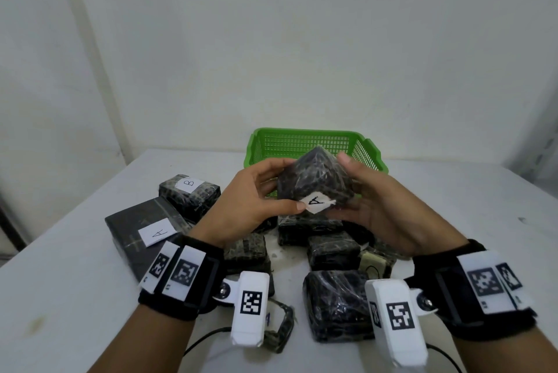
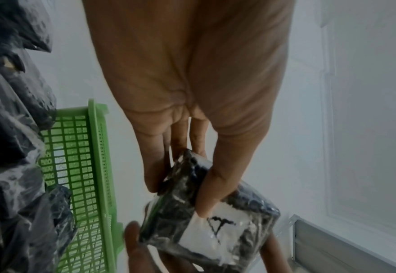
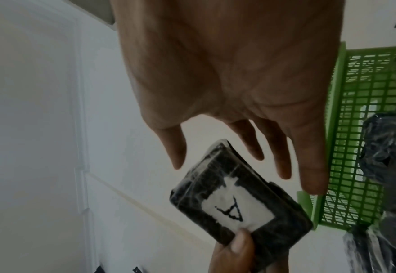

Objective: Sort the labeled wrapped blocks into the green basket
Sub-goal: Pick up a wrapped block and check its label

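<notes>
A black wrapped block with a white label marked A is held up in the air in front of the green basket, above the other blocks on the white counter. The left hand has a closed grip on it, thumb pressed beside the label and fingers behind. The right hand cups the block's far side, its fingers fairly straight and spread, its thumb near the block's top. On the counter lie a block labelled B and a flat dark box labelled A.
</notes>
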Demonstrator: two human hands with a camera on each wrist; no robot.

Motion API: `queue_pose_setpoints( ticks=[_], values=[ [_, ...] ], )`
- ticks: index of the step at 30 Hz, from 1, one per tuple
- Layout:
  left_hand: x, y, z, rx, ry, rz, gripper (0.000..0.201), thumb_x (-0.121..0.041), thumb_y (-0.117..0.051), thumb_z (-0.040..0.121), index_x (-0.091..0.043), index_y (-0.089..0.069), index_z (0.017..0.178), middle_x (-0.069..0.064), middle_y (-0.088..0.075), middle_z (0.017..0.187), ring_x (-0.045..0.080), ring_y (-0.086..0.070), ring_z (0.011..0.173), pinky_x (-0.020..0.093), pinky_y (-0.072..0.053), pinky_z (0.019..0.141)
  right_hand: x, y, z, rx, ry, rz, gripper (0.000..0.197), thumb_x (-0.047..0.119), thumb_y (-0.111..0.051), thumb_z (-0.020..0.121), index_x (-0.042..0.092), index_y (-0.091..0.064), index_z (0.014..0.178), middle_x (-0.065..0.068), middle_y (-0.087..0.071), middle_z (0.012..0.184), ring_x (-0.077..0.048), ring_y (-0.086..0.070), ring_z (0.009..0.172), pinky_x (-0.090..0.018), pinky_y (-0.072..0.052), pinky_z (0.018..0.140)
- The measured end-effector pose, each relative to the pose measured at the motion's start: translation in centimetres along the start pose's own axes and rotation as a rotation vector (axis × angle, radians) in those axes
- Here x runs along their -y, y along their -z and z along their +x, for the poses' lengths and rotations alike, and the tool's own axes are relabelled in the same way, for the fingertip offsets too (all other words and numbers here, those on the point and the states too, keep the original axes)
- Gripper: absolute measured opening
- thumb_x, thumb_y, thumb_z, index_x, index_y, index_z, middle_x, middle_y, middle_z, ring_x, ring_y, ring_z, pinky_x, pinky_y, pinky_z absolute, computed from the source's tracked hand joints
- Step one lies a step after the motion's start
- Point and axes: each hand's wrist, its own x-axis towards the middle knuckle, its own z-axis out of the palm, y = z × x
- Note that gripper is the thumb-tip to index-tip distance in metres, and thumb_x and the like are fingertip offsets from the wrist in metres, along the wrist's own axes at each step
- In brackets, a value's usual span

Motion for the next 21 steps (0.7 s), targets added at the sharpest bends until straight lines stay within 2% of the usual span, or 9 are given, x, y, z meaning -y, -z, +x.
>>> queue_pose_setpoints(
  ticks=[3,5,7,9,10,13,16,19,21],
  values=[
    [0.3,-0.3,0.1,0.048,-0.009,-0.054,0.069,0.01,-0.081,0.076,-0.012,-0.055,0.137,0.004,-0.064,0.138,0.019,-0.06,0.131,0.04,-0.049,0.11,-0.2,-0.5,-0.2,0.056,-0.106,0.06,0.052,0.044,-0.064,0.087,0.01,-0.071,0.126,-0.017,-0.074,0.126,-0.036,-0.067,0.125,-0.053,-0.052,0.109],
    [0.3,-0.5,0.2,0.08,-0.008,-0.04,0.073,0.002,-0.083,0.078,-0.013,-0.051,0.142,0.002,-0.062,0.141,0.017,-0.057,0.135,0.038,-0.047,0.112,-0.4,-0.9,0.1,0.056,-0.101,0.097,0.053,0.036,-0.067,0.089,0.002,-0.068,0.129,-0.022,-0.073,0.127,-0.04,-0.065,0.127,-0.054,-0.051,0.111],
    [0.4,-0.4,0.3,0.131,0.013,-0.039,0.084,-0.023,-0.088,0.077,-0.016,-0.045,0.149,-0.001,-0.058,0.146,0.016,-0.054,0.137,0.041,-0.043,0.115,-0.5,-1.0,0.5,0.025,-0.041,0.068,0.05,0.029,-0.071,0.086,-0.001,-0.07,0.125,-0.021,-0.074,0.124,-0.038,-0.066,0.125,-0.049,-0.055,0.106],
    [0.2,-0.6,0.4,0.141,0.054,-0.072,0.096,-0.05,-0.087,0.072,-0.016,-0.044,0.15,0.002,-0.057,0.147,0.02,-0.055,0.137,0.047,-0.041,0.116,-0.6,-0.9,0.6,0.01,0.007,0.03,0.046,0.024,-0.075,0.082,-0.001,-0.072,0.121,-0.018,-0.076,0.12,-0.035,-0.071,0.119,-0.046,-0.059,0.101],
    [0.1,-0.7,0.4,0.12,0.063,-0.082,0.096,-0.056,-0.086,0.07,-0.016,-0.047,0.148,0.003,-0.059,0.145,0.021,-0.057,0.134,0.048,-0.041,0.116,-0.5,-0.7,0.6,0.009,0.02,0.018,0.045,0.022,-0.075,0.081,-0.001,-0.072,0.12,-0.017,-0.077,0.119,-0.033,-0.073,0.115,-0.043,-0.061,0.098],
    [0.1,-0.9,0.7,0.029,0.041,-0.084,0.075,-0.044,-0.082,0.07,-0.013,-0.061,0.135,0.006,-0.071,0.128,0.022,-0.067,0.121,0.047,-0.048,0.111,-0.5,-0.3,0.6,0.026,0.024,-0.001,0.045,0.029,-0.074,0.082,0.003,-0.074,0.119,-0.014,-0.078,0.118,-0.027,-0.075,0.108,-0.033,-0.062,0.092],
    [0.2,-1.0,0.8,-0.007,0.007,-0.126,0.061,-0.038,-0.076,0.075,-0.01,-0.066,0.128,0.007,-0.073,0.124,0.025,-0.069,0.118,0.048,-0.05,0.108,-0.5,0.0,0.6,-0.017,0.024,-0.041,0.054,0.041,-0.077,0.078,0.007,-0.075,0.12,-0.01,-0.078,0.121,-0.027,-0.071,0.119,-0.034,-0.054,0.101],
    [0.3,-1.3,0.7,0.006,0.026,-0.173,0.053,-0.035,-0.076,0.083,-0.009,-0.066,0.128,0.008,-0.072,0.126,0.025,-0.067,0.12,0.048,-0.048,0.11,-0.4,0.1,0.8,-0.079,0.053,-0.042,0.055,0.038,-0.078,0.074,0.007,-0.075,0.119,-0.008,-0.079,0.118,-0.024,-0.072,0.118,-0.034,-0.053,0.1],
    [0.1,-1.4,0.8,0.006,0.029,-0.175,0.046,-0.035,-0.076,0.083,-0.01,-0.07,0.121,0.008,-0.074,0.122,0.025,-0.069,0.116,0.047,-0.05,0.108,-0.5,0.2,1.0,-0.08,0.057,-0.045,0.059,0.036,-0.084,0.074,0.006,-0.072,0.123,-0.008,-0.078,0.121,-0.023,-0.071,0.12,-0.038,-0.053,0.105]
  ],
)
